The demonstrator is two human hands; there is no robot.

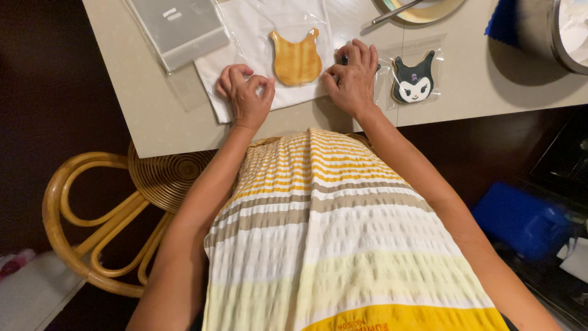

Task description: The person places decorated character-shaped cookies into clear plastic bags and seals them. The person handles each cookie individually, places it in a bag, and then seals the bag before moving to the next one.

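left hand: (245, 92) fingers curled, thumb and fingertips pinched narrow on the lower left edge of the clear plastic sleeve (293, 37); nothing else in it.
right hand: (353, 76) palm down, fingers bent, pressing the sleeve's right edge to the table. A small dark item shows under the fingertips; cannot tell what it is or whether it is gripped.
cookie in hand: plain golden-brown baked cookie with two pointed ears (297, 60), bare underside up, lying flat inside the clear sleeve, between the two hands and apart from both.
under it: white cloth or paper sheet (245, 30) spread on the beige tabletop (141, 92).
done: black-and-white iced character cookie with horned hood (414, 79), face up in its own clear bag, just right of the right hand. Looks already packed.
in progress: by my read the golden cookie is in its sleeve but the sleeve is not yet closed; both hands are on its lower edge.
left to do: sealing that sleeve; no other unpacked cookies in view.
supplies: stack of flat clear bags (180, 24) top left, near the cloth.
far edge: plate with a metal utensil (422, 9); metal bowl (566, 34) at top right.
elsewhere: rattan chair (116, 208) lower left, off the table.
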